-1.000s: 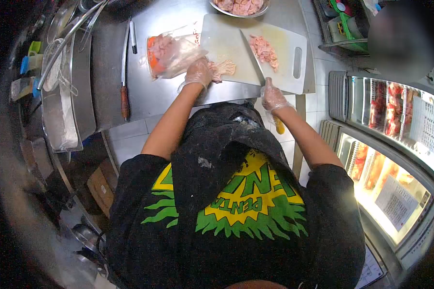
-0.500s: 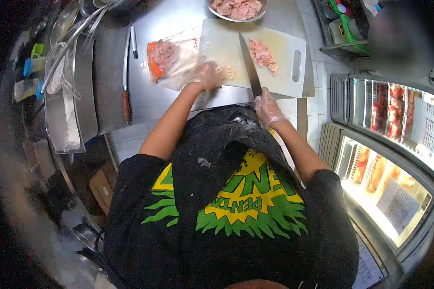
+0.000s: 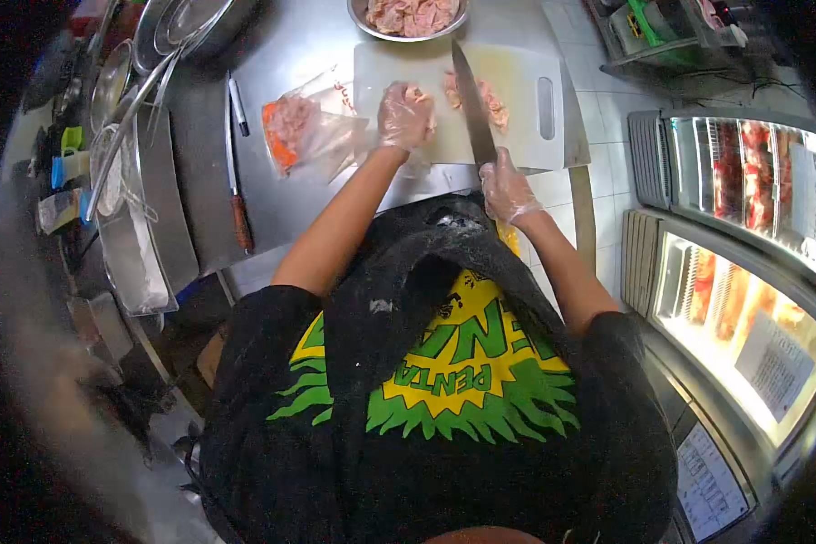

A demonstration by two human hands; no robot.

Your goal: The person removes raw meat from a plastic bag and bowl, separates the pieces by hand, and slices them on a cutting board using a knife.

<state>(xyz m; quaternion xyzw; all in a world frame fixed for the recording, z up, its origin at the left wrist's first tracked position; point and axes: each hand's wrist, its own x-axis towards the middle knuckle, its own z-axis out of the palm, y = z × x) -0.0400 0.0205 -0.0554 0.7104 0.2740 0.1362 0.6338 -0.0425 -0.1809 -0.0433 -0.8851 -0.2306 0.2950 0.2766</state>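
Observation:
My right hand (image 3: 508, 186), in a clear plastic glove, is closed on the handle of a large knife (image 3: 473, 104). Its long blade points away over the white cutting board (image 3: 519, 150), beside a strip of cut raw chicken (image 3: 491, 107) that it partly covers. Also gloved, my left hand (image 3: 404, 118) is curled over a piece of raw chicken (image 3: 419, 95) at the board's left side; the palm hides most of that piece. Just left of this hand lies a clear plastic bag (image 3: 331, 150) with pink meat (image 3: 292, 125) in it.
A metal bowl (image 3: 408, 38) of raw chicken stands behind the board. On the steel table at left lie a black-and-white marker (image 3: 238, 107) and a wooden-handled rod (image 3: 240, 222). Farther left is a long metal tray (image 3: 136, 258); lit display fridges (image 3: 725, 308) stand at right.
My left hand has moved from the bag's edge onto the board, up and right. The knife has shifted slightly, its blade now overlapping the cut chicken. The whole view has turned slightly.

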